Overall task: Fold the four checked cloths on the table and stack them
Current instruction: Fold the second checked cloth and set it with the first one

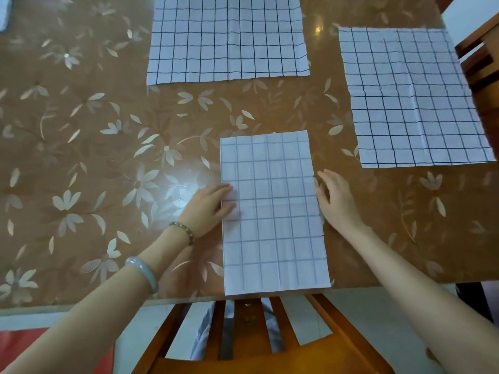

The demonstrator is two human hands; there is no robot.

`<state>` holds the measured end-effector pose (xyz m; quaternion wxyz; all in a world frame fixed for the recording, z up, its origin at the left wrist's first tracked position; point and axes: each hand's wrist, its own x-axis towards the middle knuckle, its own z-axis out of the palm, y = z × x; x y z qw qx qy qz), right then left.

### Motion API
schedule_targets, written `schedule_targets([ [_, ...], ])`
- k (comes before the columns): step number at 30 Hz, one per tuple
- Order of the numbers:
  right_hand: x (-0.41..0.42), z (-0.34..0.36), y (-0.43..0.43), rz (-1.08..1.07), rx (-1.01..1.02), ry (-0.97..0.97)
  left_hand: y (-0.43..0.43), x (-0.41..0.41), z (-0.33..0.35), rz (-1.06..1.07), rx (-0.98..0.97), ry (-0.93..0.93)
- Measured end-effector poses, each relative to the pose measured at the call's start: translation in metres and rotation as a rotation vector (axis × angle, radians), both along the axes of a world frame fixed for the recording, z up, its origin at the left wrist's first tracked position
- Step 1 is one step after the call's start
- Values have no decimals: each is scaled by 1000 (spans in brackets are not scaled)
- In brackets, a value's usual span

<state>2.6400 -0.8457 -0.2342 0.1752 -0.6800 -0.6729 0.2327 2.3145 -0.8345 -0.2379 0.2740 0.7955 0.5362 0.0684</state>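
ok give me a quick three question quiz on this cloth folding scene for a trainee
1. How many checked cloths are in view?
2. True or false: the left hand rests on the folded cloth.
3. Where on the folded cloth is the right hand? A) its middle B) its right edge C) its near edge

Key: 1) three: folded cloth, back cloth, right cloth, the last two flat. 2) true. 3) B.
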Motion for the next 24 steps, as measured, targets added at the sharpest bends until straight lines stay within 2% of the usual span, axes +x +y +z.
schedule_targets([
  [3,-9,13,61,-150,32,118,50,-2,17,299,68,-114],
  [6,-17,13,111,-129,-10,92,95,3,20,427,10,-58],
  [13,-22,-1,159,82,-184,-67,142,22,2,419,-63,62],
  [19,-20,-11,158,116,-165,-111,155,32,8,532,-238,105],
  [22,-20,-9,159,125,-178,-114,154,37,12,534,-254,139],
  [24,-22,-6,160,133,-192,-129,150,38,13,543,-208,94],
])
